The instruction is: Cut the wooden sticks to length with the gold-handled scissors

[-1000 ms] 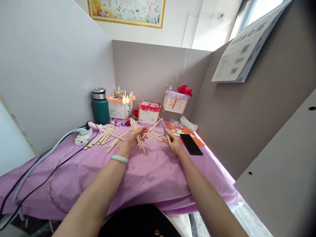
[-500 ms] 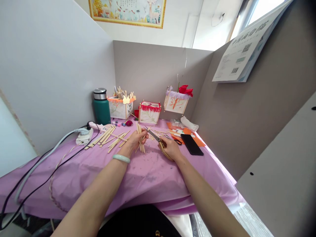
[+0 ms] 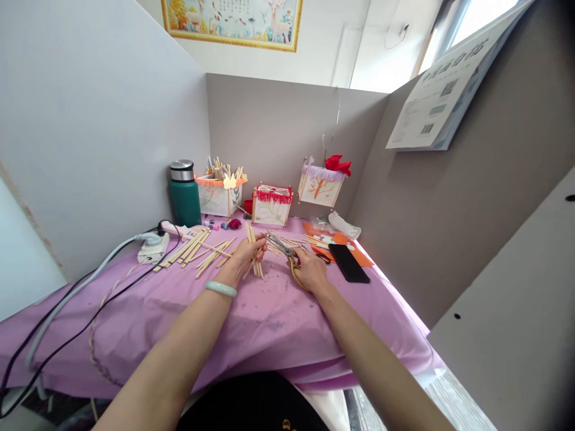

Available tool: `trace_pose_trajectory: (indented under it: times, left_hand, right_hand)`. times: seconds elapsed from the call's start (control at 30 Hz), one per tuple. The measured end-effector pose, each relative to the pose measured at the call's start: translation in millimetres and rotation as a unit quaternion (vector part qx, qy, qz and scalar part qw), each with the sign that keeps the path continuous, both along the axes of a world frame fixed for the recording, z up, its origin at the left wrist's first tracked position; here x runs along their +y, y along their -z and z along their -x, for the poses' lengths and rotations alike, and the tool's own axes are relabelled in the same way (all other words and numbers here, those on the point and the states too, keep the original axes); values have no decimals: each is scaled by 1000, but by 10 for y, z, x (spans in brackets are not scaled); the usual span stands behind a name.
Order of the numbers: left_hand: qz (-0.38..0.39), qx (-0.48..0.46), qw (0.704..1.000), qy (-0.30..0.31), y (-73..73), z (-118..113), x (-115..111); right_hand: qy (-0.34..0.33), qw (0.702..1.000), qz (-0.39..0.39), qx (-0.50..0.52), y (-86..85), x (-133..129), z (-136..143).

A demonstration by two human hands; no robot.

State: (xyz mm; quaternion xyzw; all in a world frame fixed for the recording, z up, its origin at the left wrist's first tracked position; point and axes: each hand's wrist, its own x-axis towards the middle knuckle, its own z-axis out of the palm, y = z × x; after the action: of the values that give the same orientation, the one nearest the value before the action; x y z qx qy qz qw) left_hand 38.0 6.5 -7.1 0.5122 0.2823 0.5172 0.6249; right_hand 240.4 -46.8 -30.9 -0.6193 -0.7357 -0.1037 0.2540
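Head view: sticks [image 3: 254, 254] upright in left hand's [image 3: 248, 254] closed grip; scissors [image 3: 285, 251] gripped in right hand [image 3: 308, 267]

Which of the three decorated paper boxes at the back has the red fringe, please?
The middle box, standing behind the bundled sticks in the left hand; the others have orange and lilac trim.

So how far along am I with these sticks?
Some trimming looks done: short pieces lie scattered beyond your hands. In progress, your left hand holds a bundle of sticks, with the scissors in your right hand close by. Probably left: that bundle and the loose long sticks on the cloth, though I can't tell which are already trimmed.
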Motion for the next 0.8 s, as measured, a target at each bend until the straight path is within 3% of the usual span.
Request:
trace_pose_trajectory:
  times: [0.43,0.8]
  left_hand:
    - [-6,16,1000,-1,-8,21,-20]
    - [12,-12,1000,1,12,34,-11]
  right_hand:
    - [16,999,10,-45,-56,-50,37]
    - [23,999,35,-24,-82,-29,43]
